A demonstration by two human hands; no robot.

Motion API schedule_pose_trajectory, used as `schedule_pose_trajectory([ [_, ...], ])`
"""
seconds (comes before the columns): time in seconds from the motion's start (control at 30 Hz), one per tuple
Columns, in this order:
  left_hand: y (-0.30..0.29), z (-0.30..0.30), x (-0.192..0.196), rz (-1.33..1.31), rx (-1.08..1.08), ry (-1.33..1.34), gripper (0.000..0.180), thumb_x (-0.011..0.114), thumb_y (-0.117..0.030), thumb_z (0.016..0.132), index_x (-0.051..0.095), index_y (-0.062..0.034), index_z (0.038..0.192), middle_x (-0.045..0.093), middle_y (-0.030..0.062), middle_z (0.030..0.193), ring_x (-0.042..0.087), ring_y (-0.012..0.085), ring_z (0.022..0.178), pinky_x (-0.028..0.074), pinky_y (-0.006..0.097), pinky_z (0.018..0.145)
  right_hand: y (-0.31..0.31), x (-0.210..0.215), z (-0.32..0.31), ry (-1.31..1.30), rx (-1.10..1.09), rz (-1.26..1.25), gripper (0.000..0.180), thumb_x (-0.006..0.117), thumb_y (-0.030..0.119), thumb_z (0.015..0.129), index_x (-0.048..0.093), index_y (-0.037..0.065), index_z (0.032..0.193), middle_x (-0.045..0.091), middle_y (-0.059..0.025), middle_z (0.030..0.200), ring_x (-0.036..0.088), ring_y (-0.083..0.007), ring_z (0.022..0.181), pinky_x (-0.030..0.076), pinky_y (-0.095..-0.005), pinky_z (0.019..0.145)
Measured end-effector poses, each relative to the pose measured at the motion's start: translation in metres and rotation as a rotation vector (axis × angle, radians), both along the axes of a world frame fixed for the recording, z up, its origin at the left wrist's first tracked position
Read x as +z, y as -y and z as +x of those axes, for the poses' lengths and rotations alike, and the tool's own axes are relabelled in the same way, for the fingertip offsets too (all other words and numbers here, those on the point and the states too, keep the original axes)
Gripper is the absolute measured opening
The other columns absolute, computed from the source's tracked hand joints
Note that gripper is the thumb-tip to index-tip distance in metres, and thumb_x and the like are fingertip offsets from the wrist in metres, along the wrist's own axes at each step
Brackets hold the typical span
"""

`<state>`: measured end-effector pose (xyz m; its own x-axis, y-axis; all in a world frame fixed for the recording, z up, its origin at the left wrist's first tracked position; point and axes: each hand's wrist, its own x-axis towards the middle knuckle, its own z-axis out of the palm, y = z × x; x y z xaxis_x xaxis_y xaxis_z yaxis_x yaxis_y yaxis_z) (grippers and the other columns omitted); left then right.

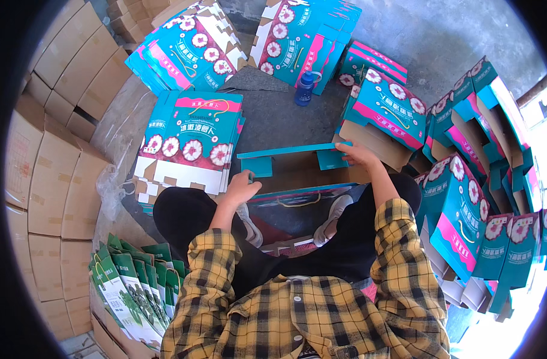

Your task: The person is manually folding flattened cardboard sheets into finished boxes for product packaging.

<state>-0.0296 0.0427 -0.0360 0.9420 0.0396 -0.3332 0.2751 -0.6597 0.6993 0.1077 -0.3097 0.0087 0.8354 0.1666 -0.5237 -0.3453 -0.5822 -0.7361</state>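
Between my knees stands an open teal gift carton (285,150), its brown inside showing from above. A rope handle lies on its near side, and small teal flaps stick in at both ends. My left hand (242,188) is closed at the carton's left end, thumb and fingers bent at the edge by the small flap. At the far right corner, my right hand (358,154) pinches the end of the long teal top flap. Parts of the fingers on both hands are hidden behind the cardboard.
Flat printed cartons (193,128) lie stacked at left, with more stacks (187,51) behind. A blue bottle (305,88) stands on the floor ahead. Folded-up cartons (456,215) crowd the right side. Brown boxes (52,173) form a wall at far left, near green-and-white bags (133,287).
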Motion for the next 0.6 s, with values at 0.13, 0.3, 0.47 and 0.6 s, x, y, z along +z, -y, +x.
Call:
schedule_pose_trajectory([
  [0.13, 0.004, 0.001, 0.003, 0.006, 0.001, 0.004, 0.05, 0.057, -0.027, 0.075, 0.053, 0.0047, 0.114, 0.058, 0.0282, 0.113, 0.056, 0.0383, 0.108, 0.042, 0.039, 0.093, 0.012, -0.009, 0.005, 0.028, 0.05, -0.041, 0.082, 0.069, 0.049, 0.077, 0.038, 0.0, 0.136, 0.053, -0.0156, 0.123, 0.056, -0.0249, 0.108, 0.048, -0.0342, 0.084],
  [0.3, 0.0, -0.003, -0.007, 0.078, 0.099, 0.124, 0.05, 0.052, -0.027, 0.075, 0.055, 0.0057, 0.113, 0.06, 0.0268, 0.109, 0.056, 0.0407, 0.106, 0.043, 0.045, 0.091, 0.013, -0.019, 0.007, 0.182, 0.195, -0.196, 0.083, 0.072, 0.044, 0.075, 0.039, -0.001, 0.137, 0.053, -0.0167, 0.123, 0.055, -0.0263, 0.11, 0.047, -0.0349, 0.087],
  [0.47, -0.009, -0.006, -0.005, 0.124, 0.105, 0.056, 0.047, 0.046, -0.023, 0.079, 0.053, 0.0057, 0.116, 0.06, 0.027, 0.105, 0.055, 0.0419, 0.104, 0.043, 0.047, 0.092, 0.003, -0.021, 0.001, 0.305, 0.404, -0.492, 0.078, 0.076, 0.04, 0.07, 0.046, 0.008, 0.134, 0.047, -0.0194, 0.131, 0.048, -0.0359, 0.119, 0.041, -0.0409, 0.098],
  [0.6, -0.005, -0.011, -0.003, 0.138, 0.146, 0.182, 0.042, 0.045, -0.023, 0.081, 0.057, 0.0052, 0.11, 0.061, 0.0274, 0.104, 0.057, 0.04, 0.105, 0.042, 0.042, 0.092, -0.014, -0.027, -0.011, 0.409, 0.55, -0.768, 0.081, 0.079, 0.038, 0.067, 0.044, 0.011, 0.134, 0.048, -0.0146, 0.128, 0.048, -0.0336, 0.119, 0.043, -0.0422, 0.097],
])
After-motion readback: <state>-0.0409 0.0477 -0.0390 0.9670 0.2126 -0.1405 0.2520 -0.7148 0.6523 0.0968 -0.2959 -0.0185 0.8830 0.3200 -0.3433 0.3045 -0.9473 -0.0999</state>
